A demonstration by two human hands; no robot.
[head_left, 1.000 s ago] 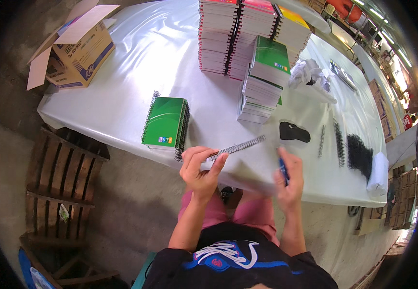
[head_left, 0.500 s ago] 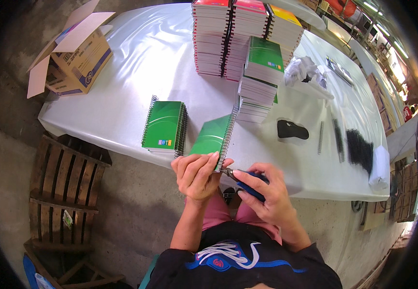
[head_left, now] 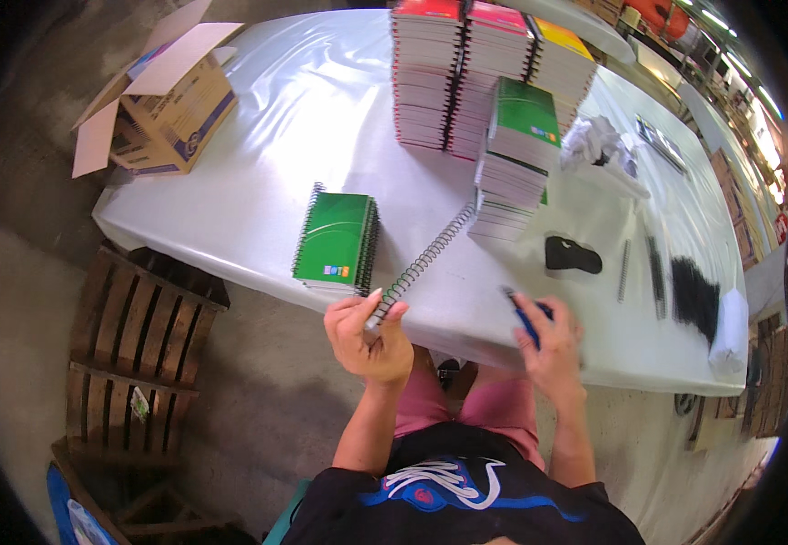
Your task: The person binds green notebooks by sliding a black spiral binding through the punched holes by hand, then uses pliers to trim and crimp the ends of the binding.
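Away from the wire coil (head_left: 430, 252) my right fingers (head_left: 555, 331) have moved since half a second ago, as the head view shows, curled around blue-handled pliers (head_left: 527, 322). My left fingers (head_left: 348, 318) pinch the coil's near end; it slants up and rightward from them. Just beyond them, green notebooks (head_left: 335, 238) sit stacked on the bench (head_left: 230, 209); beyond my right fingers lies a flat black piece (head_left: 573, 256).

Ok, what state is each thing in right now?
Left hand: pinching one end of the spiral
Right hand: closed around pliers
Spiral: slanting away from left hand
Pliers: blurred; open or shut unclear
Box: flaps open
Green notebooks: closed, stacked
Red notebooks: closed, stacked
Yellow notebooks: closed, stacked
White wrap: crumpled
Black coils: bunched
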